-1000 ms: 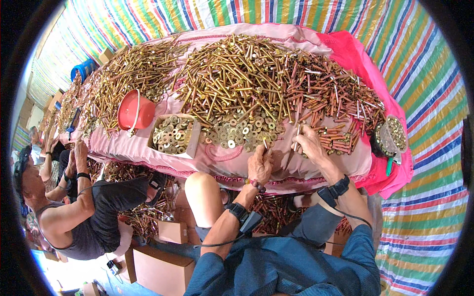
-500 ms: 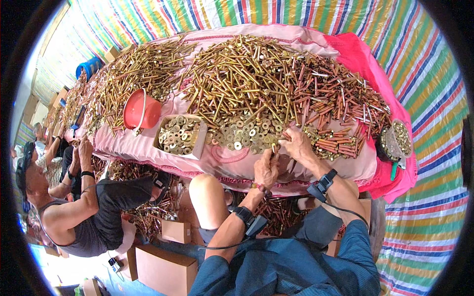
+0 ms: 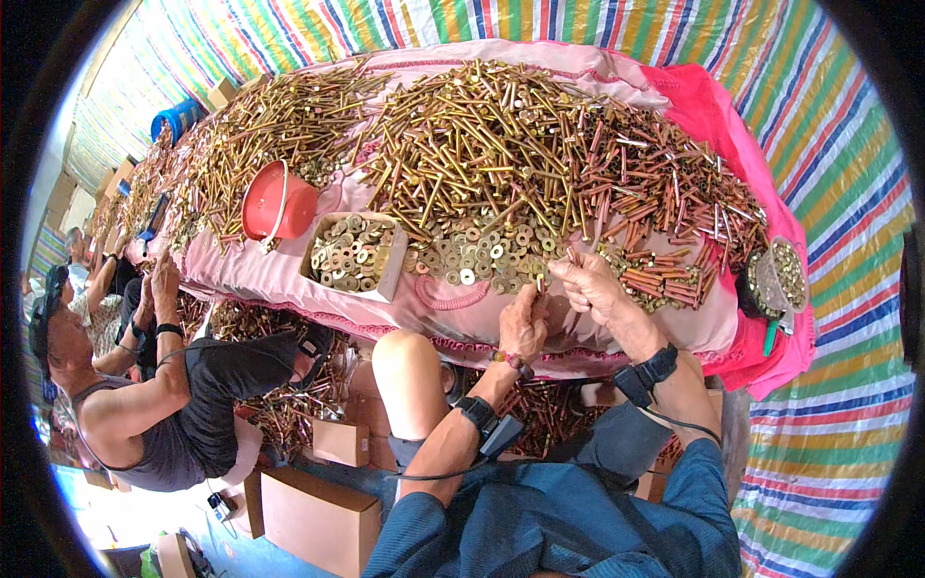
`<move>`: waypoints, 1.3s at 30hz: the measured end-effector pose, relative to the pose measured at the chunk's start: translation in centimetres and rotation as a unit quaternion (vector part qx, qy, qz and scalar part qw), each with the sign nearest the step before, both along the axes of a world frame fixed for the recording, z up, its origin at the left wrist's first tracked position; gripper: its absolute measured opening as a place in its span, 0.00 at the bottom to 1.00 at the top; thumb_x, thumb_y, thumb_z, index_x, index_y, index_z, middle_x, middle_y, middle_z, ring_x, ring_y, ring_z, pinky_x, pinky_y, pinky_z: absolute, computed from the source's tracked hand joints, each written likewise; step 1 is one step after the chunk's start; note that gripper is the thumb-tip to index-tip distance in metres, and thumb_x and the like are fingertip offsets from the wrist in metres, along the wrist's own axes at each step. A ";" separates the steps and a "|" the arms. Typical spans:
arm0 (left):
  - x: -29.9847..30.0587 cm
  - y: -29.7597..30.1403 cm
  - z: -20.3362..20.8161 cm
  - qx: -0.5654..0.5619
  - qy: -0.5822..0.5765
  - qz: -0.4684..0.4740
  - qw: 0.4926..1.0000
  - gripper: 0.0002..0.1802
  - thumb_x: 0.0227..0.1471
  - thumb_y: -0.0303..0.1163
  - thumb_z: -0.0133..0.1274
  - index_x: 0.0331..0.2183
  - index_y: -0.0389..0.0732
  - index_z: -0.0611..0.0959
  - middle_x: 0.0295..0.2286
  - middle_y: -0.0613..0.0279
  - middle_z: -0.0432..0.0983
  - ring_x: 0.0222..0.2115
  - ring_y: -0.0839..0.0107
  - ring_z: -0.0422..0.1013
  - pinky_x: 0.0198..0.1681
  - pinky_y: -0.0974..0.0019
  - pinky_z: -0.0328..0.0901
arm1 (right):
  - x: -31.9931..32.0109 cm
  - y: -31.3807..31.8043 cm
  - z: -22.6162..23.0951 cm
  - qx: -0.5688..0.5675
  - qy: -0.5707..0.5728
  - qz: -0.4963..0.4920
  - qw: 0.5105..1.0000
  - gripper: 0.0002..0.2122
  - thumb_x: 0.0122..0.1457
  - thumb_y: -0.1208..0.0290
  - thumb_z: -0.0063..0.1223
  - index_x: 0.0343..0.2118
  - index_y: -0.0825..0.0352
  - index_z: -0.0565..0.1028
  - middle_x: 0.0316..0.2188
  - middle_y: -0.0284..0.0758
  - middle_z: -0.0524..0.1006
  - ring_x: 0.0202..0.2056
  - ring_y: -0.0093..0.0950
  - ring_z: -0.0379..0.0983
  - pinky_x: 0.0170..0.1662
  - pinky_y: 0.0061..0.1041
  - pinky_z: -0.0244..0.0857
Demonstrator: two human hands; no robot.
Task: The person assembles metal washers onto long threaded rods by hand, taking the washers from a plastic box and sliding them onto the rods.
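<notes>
My left hand is closed in front of the washer pile, with a small brass-coloured piece of hardware showing at its fingertips. Just to its right, my right hand pinches a reddish metal bolt, whose end sticks up above the fingers. The two hands are close together but apart. Loose flat washers lie spread beyond them. A heap of long brass-coloured bolts rises behind the washers, and reddish shorter bolts lie to the right of my right hand.
An open box of washers and a red bucket stand to the left on the pink cloth. A clear tub of small nuts sits at the right edge. A co-worker sits at the left; cardboard boxes stand on the floor.
My right hand has drawn slightly back and right from the washers, the reddish bolt now upright in its fingers. My left hand has shifted slightly right, its fingers still closed.
</notes>
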State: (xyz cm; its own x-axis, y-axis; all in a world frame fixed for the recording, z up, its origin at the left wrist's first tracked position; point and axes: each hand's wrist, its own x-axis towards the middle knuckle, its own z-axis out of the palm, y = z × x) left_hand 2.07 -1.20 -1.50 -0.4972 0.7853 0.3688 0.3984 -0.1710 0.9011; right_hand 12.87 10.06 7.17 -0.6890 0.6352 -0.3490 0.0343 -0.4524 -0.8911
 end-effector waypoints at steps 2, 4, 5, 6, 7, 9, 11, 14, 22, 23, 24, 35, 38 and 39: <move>-0.1 0.1 -0.5 -0.001 0.007 -0.001 1.000 0.07 0.57 0.25 0.48 0.39 0.41 0.75 0.24 0.50 0.77 0.25 0.53 0.77 0.28 0.58 0.68 | 0.0 0.0 0.1 -0.013 0.016 -0.002 1.000 0.08 0.61 0.66 0.60 0.31 0.59 0.72 0.14 0.17 0.61 0.11 0.10 0.53 0.13 0.14 0.44; -0.3 0.1 -1.1 -0.001 0.014 0.000 1.000 0.09 0.54 0.22 0.48 0.39 0.40 0.76 0.25 0.48 0.77 0.27 0.49 0.76 0.30 0.55 0.68 | 0.0 -0.4 0.5 0.005 0.012 0.005 1.000 0.09 0.59 0.65 0.62 0.31 0.60 0.73 0.14 0.18 0.63 0.11 0.10 0.54 0.13 0.14 0.44; -0.3 0.1 -1.2 -0.005 0.011 -0.007 1.000 0.09 0.54 0.22 0.48 0.39 0.40 0.75 0.25 0.48 0.76 0.27 0.48 0.76 0.30 0.55 0.68 | -0.1 -0.5 0.6 0.005 0.012 0.004 1.000 0.09 0.59 0.65 0.62 0.31 0.60 0.73 0.14 0.18 0.63 0.11 0.10 0.54 0.13 0.14 0.44; -0.3 0.1 -1.2 -0.010 0.008 -0.013 1.000 0.09 0.53 0.22 0.48 0.38 0.40 0.75 0.25 0.47 0.76 0.27 0.48 0.76 0.30 0.55 0.68 | -0.3 -0.7 0.6 0.034 -0.019 0.006 0.999 0.10 0.58 0.64 0.63 0.31 0.61 0.73 0.15 0.20 0.64 0.12 0.10 0.54 0.13 0.14 0.45; -0.3 0.2 -1.4 -0.010 0.009 -0.014 1.000 0.09 0.53 0.22 0.48 0.38 0.40 0.75 0.25 0.47 0.76 0.27 0.48 0.76 0.30 0.55 0.68 | -0.4 -0.8 0.7 0.062 -0.050 0.008 0.997 0.10 0.57 0.63 0.64 0.31 0.62 0.73 0.15 0.21 0.66 0.12 0.11 0.54 0.13 0.14 0.45; -0.3 0.3 -1.8 0.015 0.043 0.005 0.999 0.04 0.58 0.25 0.49 0.37 0.40 0.76 0.24 0.51 0.78 0.25 0.57 0.78 0.28 0.60 0.69 | -0.8 -1.1 0.7 0.094 -0.066 -0.002 0.993 0.11 0.57 0.63 0.64 0.30 0.62 0.74 0.16 0.22 0.67 0.12 0.11 0.55 0.13 0.14 0.44; -0.1 0.3 -1.8 0.012 0.027 0.001 1.000 0.04 0.59 0.26 0.49 0.38 0.40 0.76 0.25 0.51 0.78 0.25 0.57 0.78 0.28 0.61 0.69 | -0.9 -1.1 0.7 0.126 -0.083 -0.013 0.988 0.11 0.56 0.63 0.65 0.30 0.63 0.74 0.16 0.23 0.68 0.12 0.11 0.55 0.13 0.14 0.44; -0.2 0.5 -1.9 0.017 0.033 0.007 0.999 0.05 0.59 0.26 0.50 0.38 0.39 0.76 0.25 0.51 0.79 0.25 0.57 0.79 0.28 0.61 0.70 | -0.8 -0.9 0.8 0.116 -0.069 -0.007 0.991 0.11 0.56 0.63 0.64 0.29 0.63 0.74 0.16 0.23 0.68 0.12 0.12 0.55 0.13 0.14 0.44; -0.2 0.6 -2.3 0.024 0.023 0.004 0.999 0.05 0.59 0.25 0.49 0.39 0.39 0.76 0.25 0.52 0.78 0.25 0.57 0.78 0.28 0.61 0.70 | -0.1 0.0 -0.7 0.101 0.003 -0.106 0.989 0.21 0.66 0.49 0.49 0.36 0.68 0.74 0.22 0.26 0.73 0.18 0.14 0.64 0.19 0.17 0.60; -0.3 0.5 -2.3 0.013 0.034 0.001 0.999 0.06 0.58 0.24 0.49 0.39 0.39 0.77 0.25 0.52 0.78 0.25 0.57 0.78 0.29 0.61 0.70 | -0.4 0.0 -0.8 0.100 0.003 -0.106 0.989 0.21 0.66 0.49 0.49 0.36 0.68 0.74 0.22 0.26 0.73 0.18 0.14 0.64 0.19 0.17 0.60; -0.3 0.4 -2.2 0.002 0.045 -0.001 0.999 0.07 0.57 0.23 0.48 0.39 0.40 0.77 0.26 0.52 0.79 0.25 0.57 0.78 0.29 0.61 0.70 | -0.8 0.0 -0.9 0.159 0.015 -0.127 0.979 0.24 0.67 0.46 0.44 0.39 0.69 0.75 0.25 0.27 0.73 0.21 0.14 0.66 0.23 0.17 0.63; -0.1 0.4 -1.8 0.020 0.024 0.004 1.000 0.08 0.56 0.23 0.49 0.39 0.40 0.78 0.24 0.54 0.77 0.24 0.58 0.77 0.29 0.60 0.68 | -2.0 -1.2 0.6 0.245 0.010 -0.094 0.965 0.31 0.68 0.42 0.36 0.51 0.71 0.73 0.31 0.30 0.74 0.30 0.17 0.70 0.32 0.17 0.66; -0.4 0.5 -2.1 0.020 0.041 0.004 0.999 0.08 0.56 0.24 0.49 0.39 0.40 0.78 0.24 0.53 0.77 0.24 0.57 0.77 0.29 0.59 0.68 | -2.5 -1.4 0.4 0.259 0.034 -0.109 0.959 0.26 0.70 0.47 0.39 0.49 0.70 0.76 0.30 0.28 0.74 0.27 0.16 0.68 0.28 0.16 0.65; -0.5 0.5 -2.1 0.029 0.052 0.007 0.998 0.07 0.56 0.24 0.49 0.39 0.40 0.78 0.23 0.53 0.77 0.25 0.56 0.77 0.29 0.58 0.68 | -2.6 -1.4 0.4 0.281 0.019 -0.100 0.954 0.25 0.70 0.48 0.40 0.48 0.70 0.76 0.29 0.28 0.74 0.27 0.17 0.69 0.29 0.18 0.65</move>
State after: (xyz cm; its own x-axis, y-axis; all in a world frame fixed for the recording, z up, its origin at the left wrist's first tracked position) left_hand 1.59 -0.69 -3.64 -0.4642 0.7552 0.4628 0.4917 -0.2149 0.8438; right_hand 10.31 8.66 7.54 -0.5392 0.8351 0.1088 -0.0408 0.1031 -0.9938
